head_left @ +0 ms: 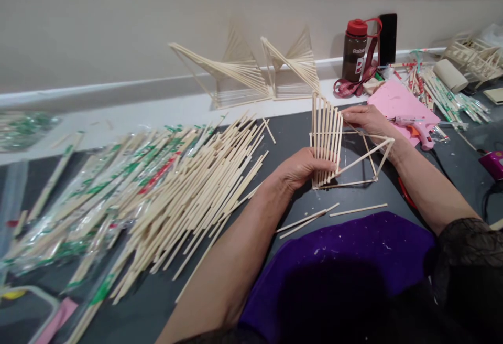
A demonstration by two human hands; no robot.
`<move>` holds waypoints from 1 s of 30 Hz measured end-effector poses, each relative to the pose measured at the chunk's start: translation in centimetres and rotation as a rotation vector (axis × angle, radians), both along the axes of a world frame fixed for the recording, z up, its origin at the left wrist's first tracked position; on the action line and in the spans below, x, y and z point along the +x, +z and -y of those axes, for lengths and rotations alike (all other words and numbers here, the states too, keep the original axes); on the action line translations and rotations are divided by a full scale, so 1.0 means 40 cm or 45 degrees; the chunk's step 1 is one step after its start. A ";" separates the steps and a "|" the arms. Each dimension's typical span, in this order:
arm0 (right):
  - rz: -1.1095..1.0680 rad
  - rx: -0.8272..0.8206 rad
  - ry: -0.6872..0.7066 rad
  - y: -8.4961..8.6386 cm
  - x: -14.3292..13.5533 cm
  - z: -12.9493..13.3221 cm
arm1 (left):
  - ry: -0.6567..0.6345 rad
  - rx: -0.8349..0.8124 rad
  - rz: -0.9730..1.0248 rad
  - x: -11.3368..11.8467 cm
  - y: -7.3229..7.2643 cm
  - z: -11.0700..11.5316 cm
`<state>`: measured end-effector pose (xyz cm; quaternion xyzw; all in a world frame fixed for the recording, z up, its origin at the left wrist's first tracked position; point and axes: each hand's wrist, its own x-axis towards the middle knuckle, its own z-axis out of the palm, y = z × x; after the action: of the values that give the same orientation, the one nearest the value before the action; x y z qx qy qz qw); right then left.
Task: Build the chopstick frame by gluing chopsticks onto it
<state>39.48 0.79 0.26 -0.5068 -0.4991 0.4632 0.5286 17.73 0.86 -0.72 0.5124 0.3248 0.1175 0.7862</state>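
Note:
In front of me is a chopstick frame (346, 184), an open box-like shape with a fan of slats on its left side. My left hand (304, 168) grips the lower part of the slats, thumb laid across them. At the upper right edge of the slats, the fingers of my right hand (363, 119) are pinched together at a slat's end; whether they hold a separate stick cannot be made out. Several loose chopsticks (358, 210) lie on the table just below the frame. A large pile of bare chopsticks (200, 192) spreads left of my left hand.
Wrapped chopsticks (98, 176) lie at the left. Two finished twisted chopstick structures (236, 79) stand against the wall. At the right are a bottle (353, 53), a black phone (388, 39), pink sheet (401, 100) and a pink glue gun (418, 128) with its cord. A purple cloth (377, 234) covers the near edge.

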 end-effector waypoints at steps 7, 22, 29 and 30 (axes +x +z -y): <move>-0.014 -0.017 0.007 -0.001 0.000 -0.007 | -0.006 -0.002 0.029 0.001 0.010 0.003; 0.156 0.037 -0.084 0.004 -0.001 -0.004 | -0.022 0.001 0.077 0.001 0.003 0.002; 0.184 0.083 -0.097 -0.005 0.003 -0.008 | -0.036 -0.039 0.122 -0.001 0.002 0.002; 0.188 0.083 -0.103 -0.005 0.002 -0.007 | -0.039 -0.040 0.128 -0.002 0.001 0.001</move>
<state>39.57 1.08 0.07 -0.5417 -0.5307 0.3864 0.5250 17.64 0.83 -0.69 0.4981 0.2788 0.1261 0.8113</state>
